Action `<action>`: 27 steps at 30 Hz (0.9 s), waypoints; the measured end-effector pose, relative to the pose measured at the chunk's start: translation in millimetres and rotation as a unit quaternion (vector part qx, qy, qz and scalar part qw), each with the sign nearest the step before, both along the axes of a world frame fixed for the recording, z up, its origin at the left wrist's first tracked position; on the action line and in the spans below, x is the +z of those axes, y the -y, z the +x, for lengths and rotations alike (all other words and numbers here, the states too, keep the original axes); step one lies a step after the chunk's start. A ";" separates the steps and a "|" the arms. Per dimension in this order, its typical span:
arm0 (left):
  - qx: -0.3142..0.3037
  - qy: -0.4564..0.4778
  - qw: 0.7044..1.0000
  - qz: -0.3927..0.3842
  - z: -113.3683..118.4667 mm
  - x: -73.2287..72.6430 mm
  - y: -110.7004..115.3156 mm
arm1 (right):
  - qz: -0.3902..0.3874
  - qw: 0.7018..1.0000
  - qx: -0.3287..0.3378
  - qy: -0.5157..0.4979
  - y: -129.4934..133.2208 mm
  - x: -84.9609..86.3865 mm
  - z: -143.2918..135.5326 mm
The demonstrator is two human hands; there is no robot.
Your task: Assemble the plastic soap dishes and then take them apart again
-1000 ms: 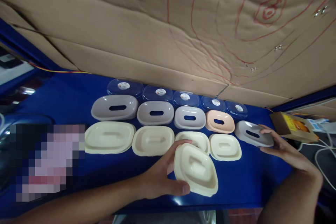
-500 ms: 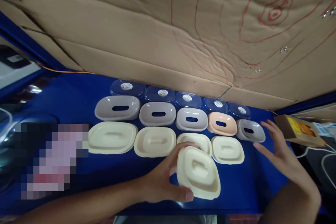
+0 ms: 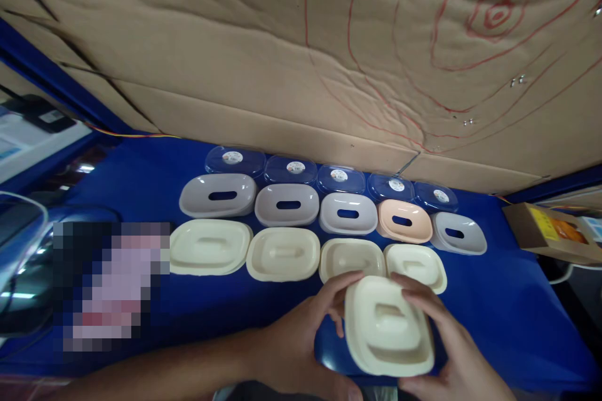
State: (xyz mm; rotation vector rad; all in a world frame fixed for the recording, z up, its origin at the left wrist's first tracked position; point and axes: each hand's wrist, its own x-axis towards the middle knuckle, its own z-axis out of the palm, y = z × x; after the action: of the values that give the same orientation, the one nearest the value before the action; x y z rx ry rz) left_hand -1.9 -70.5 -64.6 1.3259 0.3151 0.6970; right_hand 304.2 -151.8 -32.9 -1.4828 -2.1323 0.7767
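A cream oval soap dish base (image 3: 390, 351) with a raised middle is held tilted above the blue table, close to me. My right hand (image 3: 451, 338) grips it along its right side, with fingers at the top edge and thumb at the bottom. At its left side my left hand (image 3: 301, 338) is open in a wide curve. Its index fingertip is at the upper edge, and the thumb is just off the lower corner. Behind them lie more cream bases, including one at the left (image 3: 211, 263) and one at the right (image 3: 435, 260), partly covered by my fingers.
Grey slotted trays (image 3: 286, 219) and a peach one (image 3: 404, 232) form a middle row. Clear lids (image 3: 291, 169) with round stickers line the back, before a cardboard wall (image 3: 211, 75). A cardboard box (image 3: 555, 232) stands right; a blurred pink patch (image 3: 122, 276) is left.
My right hand has come from beside the far right grey tray to grip the cream base. The base has moved right and nearer me. My left thumb has come off it.
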 end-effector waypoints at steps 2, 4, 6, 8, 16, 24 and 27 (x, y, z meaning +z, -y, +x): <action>0.014 -0.031 0.994 0.106 -2.2 -1.6 0.3 | 0.056 0.996 -0.074 0.013 3.2 0.1 23.4; 0.038 -0.059 0.965 0.253 -4.4 -0.8 1.0 | 0.114 0.976 -0.183 0.039 7.5 -3.9 47.0; 0.067 -0.075 0.910 0.402 -4.8 0.7 2.8 | 0.141 0.942 -0.299 0.057 14.8 -14.0 68.7; 0.087 -0.080 0.858 0.500 -2.6 1.5 6.0 | 0.137 0.908 -0.390 0.065 25.4 -29.3 86.8; 0.094 -0.086 0.828 0.545 2.7 3.1 11.0 | 0.093 0.928 -0.341 0.121 53.4 -66.3 131.3; 0.072 -0.095 0.846 0.520 -2.4 -3.1 7.5 | 0.190 0.911 -0.324 0.169 14.1 -34.8 101.1; 0.002 -0.089 0.915 0.393 -12.9 -2.8 12.5 | 0.155 0.917 -0.353 0.106 21.2 -15.7 54.0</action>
State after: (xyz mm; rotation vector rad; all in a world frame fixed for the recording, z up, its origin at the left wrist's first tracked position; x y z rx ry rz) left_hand -14.8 -82.9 -67.4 2.1657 0.1802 0.7369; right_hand 358.2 -173.0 -48.6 -2.0157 -1.5484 0.0148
